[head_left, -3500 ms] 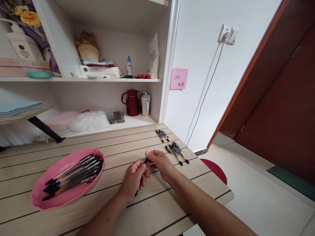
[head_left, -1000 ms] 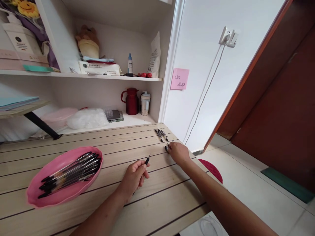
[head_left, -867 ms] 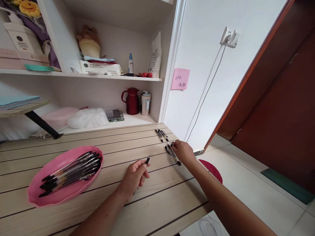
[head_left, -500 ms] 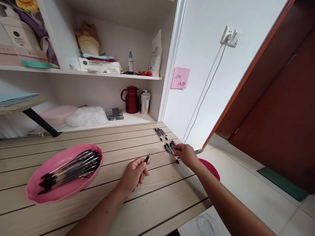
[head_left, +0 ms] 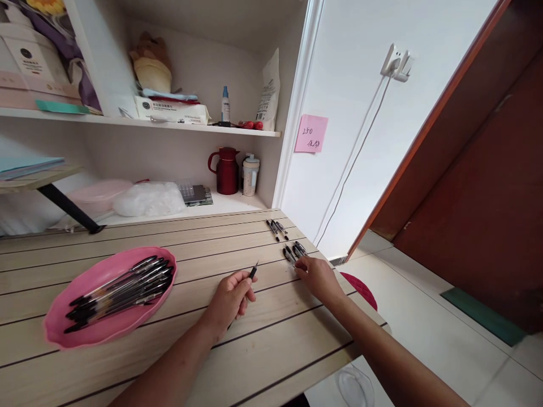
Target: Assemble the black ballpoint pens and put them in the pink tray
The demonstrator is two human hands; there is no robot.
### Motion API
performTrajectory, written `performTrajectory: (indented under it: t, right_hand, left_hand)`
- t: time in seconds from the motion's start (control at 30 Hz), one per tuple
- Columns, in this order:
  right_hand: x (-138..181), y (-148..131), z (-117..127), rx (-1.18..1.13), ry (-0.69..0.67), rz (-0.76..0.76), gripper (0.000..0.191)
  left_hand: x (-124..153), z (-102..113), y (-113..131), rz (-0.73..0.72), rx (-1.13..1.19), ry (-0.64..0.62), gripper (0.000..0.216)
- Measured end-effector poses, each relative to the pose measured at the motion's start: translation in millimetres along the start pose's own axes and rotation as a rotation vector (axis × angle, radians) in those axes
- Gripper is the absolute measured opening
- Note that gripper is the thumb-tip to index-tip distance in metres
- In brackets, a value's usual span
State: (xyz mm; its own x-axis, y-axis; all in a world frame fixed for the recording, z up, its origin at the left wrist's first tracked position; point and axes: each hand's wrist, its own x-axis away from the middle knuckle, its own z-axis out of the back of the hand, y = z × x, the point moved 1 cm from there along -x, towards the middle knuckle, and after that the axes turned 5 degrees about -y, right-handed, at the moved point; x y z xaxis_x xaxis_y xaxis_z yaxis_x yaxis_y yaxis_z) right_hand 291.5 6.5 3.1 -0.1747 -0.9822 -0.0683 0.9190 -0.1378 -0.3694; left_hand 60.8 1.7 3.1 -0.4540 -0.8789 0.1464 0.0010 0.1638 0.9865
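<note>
My left hand (head_left: 232,297) is closed around a black-tipped pen (head_left: 253,271) above the table, its point aimed up and away from me. Toward the table's right edge, my right hand (head_left: 318,278) has thumb and fingers pinched at the near end of a clear pen (head_left: 289,254) lying on the wood; the hand covers that end. Beside these fingers lies another small group of black-capped pens (head_left: 300,249). Farther back, a separate group of pens (head_left: 277,229) rests on the tabletop. At the left, a pink oval tray (head_left: 55,333) holds many black pens (head_left: 123,294).
Behind the slatted wooden table (head_left: 169,362) stands a white shelf with a red jug (head_left: 228,171), a cup (head_left: 250,175) and a plastic bag (head_left: 148,199). A black bracket (head_left: 70,209) meets the table at the left. A red round seat (head_left: 360,289) is beyond the right edge.
My right hand has drawn slightly nearer to me, uncovering the right group of pens and covering the near end of the clear pen. My left hand stays almost still with its pen.
</note>
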Motion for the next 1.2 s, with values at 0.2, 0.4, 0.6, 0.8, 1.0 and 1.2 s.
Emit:
performTrajectory:
  t: [0.2,0.4,0.6,0.8,1.0,1.2]
  right_hand:
    - [-4,7,-1,-0.064,-0.009,-0.07,0.015]
    - [-5,4,1,0.066,-0.012,-0.094,0.015]
    - [-10,-2,1,0.196,-0.028,-0.054,0.013]
    - [-16,-5,-2,0.249,-0.058,-0.059,0.013]
    - [-12,-3,6,0.273,-0.041,-0.063,0.016]
    - [-4,15,23,0.289,0.009,-0.198,0.031]
  left_hand:
    - [-1,1,-2,0.003,-0.004,0.001,0.032]
    - [0,1,-1,-0.001,-0.005,0.007,0.032]
    - [-1,1,-1,-0.004,-0.003,0.001,0.031]
    - [-2,1,-3,-0.002,-0.013,-0.001,0.033]
    - [-2,2,-3,0.008,-0.008,0.01,0.032]
    - [-4,3,-5,0.007,-0.012,-0.005,0.033]
